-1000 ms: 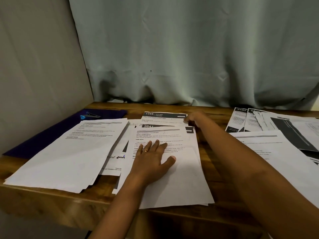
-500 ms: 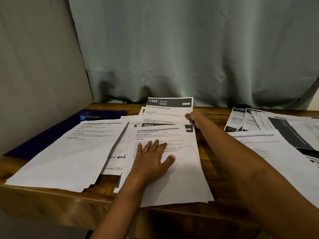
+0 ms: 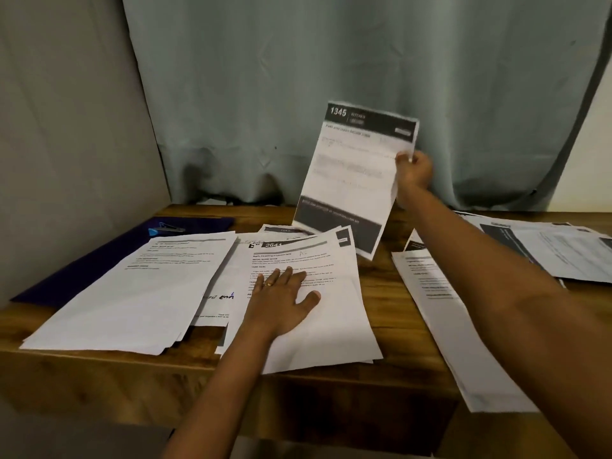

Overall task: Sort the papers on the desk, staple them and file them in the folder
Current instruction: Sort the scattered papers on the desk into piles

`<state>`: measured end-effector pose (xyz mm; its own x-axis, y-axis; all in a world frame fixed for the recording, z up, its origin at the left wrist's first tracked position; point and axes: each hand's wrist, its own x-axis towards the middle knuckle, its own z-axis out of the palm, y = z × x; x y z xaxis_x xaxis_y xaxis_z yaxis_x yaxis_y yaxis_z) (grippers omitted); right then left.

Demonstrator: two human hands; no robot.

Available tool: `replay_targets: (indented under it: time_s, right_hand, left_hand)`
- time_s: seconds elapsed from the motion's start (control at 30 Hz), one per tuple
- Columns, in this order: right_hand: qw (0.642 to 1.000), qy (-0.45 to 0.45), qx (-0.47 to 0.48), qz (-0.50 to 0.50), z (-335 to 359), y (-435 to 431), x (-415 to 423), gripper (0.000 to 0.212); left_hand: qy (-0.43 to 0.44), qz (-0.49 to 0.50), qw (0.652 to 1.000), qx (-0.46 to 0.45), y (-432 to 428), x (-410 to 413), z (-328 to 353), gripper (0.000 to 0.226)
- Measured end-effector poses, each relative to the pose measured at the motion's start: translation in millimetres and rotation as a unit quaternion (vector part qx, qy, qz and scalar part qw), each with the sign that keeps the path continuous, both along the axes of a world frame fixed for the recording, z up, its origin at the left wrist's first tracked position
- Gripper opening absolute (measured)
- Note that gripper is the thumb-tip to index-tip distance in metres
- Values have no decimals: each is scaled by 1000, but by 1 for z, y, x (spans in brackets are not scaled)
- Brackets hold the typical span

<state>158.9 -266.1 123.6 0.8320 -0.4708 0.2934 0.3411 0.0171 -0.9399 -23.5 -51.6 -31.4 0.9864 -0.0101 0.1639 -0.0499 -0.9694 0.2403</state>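
Observation:
My right hand [image 3: 414,170] pinches the right edge of a sheet headed "1345" [image 3: 354,173] and holds it upright above the back of the wooden desk [image 3: 390,293]. My left hand [image 3: 281,299] lies flat with spread fingers on the middle pile of papers [image 3: 318,326], whose upper sheets include one marked "2641". A second pile of white sheets [image 3: 132,299] lies to the left. A dark blue folder [image 3: 82,270] sits under the left pile's far side, with a stapler [image 3: 165,228] on it.
More printed sheets [image 3: 546,253] are spread over the right side of the desk, one long sheet [image 3: 463,342] reaching the front edge. A grey-green curtain [image 3: 331,94] hangs behind the desk and a plain wall [image 3: 66,144] closes the left side.
My right hand has pulled the "1345" sheet out from the back of the middle pile and lifted it up and to the right. My left hand has stayed flat on the pile.

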Motion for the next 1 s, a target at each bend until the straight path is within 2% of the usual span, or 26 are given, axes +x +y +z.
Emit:
replay_targets:
  time_s: [0.13, 0.23, 0.33, 0.43, 0.6, 0.8, 0.93, 1.0]
  right_hand:
    - [997, -56, 21, -50, 37, -32, -27, 19]
    - [996, -64, 36, -56, 54, -58, -45, 20]
    - [997, -47, 21, -57, 56, -83, -63, 23]
    - [998, -12, 6, -58, 53, -109, -80, 23]
    - [995, 50, -26, -80, 47, -158, -104, 29]
    - [976, 92, -135, -143, 18, -231, -127, 34]
    - [959, 139, -212, -124, -26, -273, -142, 40]
    - [941, 165, -272, -112, -50, -289, -152, 34]
  left_hand:
    - [0, -3, 1000, -5, -1, -2, 1, 66]
    - [4, -4, 1000, 2, 0, -2, 2, 72]
    - [11, -8, 1000, 9, 1, -2, 3, 78]
    - [4, -13, 1000, 17, 0, -3, 5, 69]
    - [-79, -13, 996, 38, -10, -13, 14, 57]
    - [-129, -59, 990, -12, -49, -29, 29, 64]
    - [-118, -114, 986, -33, -80, -29, 30, 70]
    - [-102, -131, 986, -34, -97, -30, 28, 68]
